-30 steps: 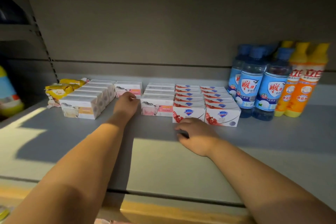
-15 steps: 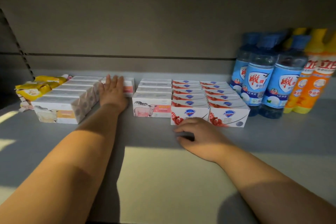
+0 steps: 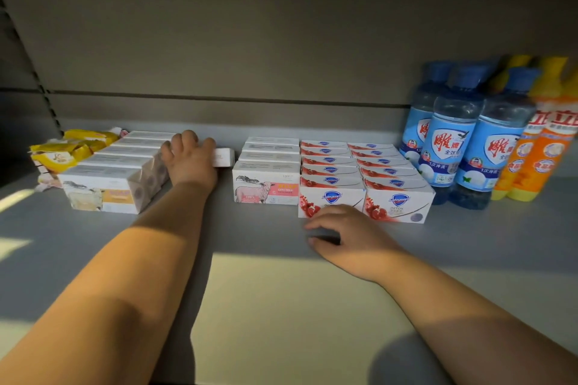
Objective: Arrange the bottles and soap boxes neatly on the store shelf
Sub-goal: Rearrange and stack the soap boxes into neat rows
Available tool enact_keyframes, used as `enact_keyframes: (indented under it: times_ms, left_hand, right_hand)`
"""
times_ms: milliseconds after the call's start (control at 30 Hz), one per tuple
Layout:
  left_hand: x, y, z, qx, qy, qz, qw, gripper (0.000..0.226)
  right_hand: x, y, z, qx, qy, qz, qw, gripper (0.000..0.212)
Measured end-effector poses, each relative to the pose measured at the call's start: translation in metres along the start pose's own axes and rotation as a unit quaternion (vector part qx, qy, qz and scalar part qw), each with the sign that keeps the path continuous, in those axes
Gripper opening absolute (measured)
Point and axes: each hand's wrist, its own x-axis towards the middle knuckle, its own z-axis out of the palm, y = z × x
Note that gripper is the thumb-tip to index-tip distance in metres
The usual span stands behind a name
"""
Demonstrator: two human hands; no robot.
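The lone box [image 3: 223,158] sits near the back edge of the shelf [image 3: 281,306], beside the left row [image 3: 125,162], and the left hand [image 3: 190,161] curls its grip over it. Pulled crookedly, it could shove that row askew. The right hand [image 3: 347,234] lies loose on the shelf, holding nothing.

Soap boxes [image 3: 331,180] left of bottles [image 3: 453,141]

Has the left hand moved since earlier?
Yes: the left hand slid deeper toward the grey back wall, past the white sheep-printed cardboard soap box, onto a lone white box.
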Motion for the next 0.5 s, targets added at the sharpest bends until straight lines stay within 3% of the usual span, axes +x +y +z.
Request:
enact_keyframes:
  times_ms: [167, 333, 433, 500]
  left_hand:
    - [-0.014, -0.002, -0.019, -0.045, -0.008, -0.001, 0.999, 0.034]
    - [-0.042, -0.004, -0.051, -0.127, 0.083, -0.091, 0.984, 0.033]
    - [-0.064, 0.002, -0.077, -0.284, 0.152, -0.194, 0.927, 0.051]
    - [-0.081, 0.018, -0.097, -0.451, 0.159, -0.247, 0.843, 0.056]
  right_hand:
    - [0.0, -0.001, -0.001, -0.007, -0.001, 0.006, 1.0, 0.024]
    - [-0.003, -0.001, -0.001, -0.028, -0.003, 0.022, 0.999, 0.022]
    - [-0.002, -0.003, -0.002, -0.04, 0.0, 0.034, 0.999, 0.022]
    - [-0.002, -0.004, -0.002, -0.057, -0.001, 0.038, 0.998, 0.021]
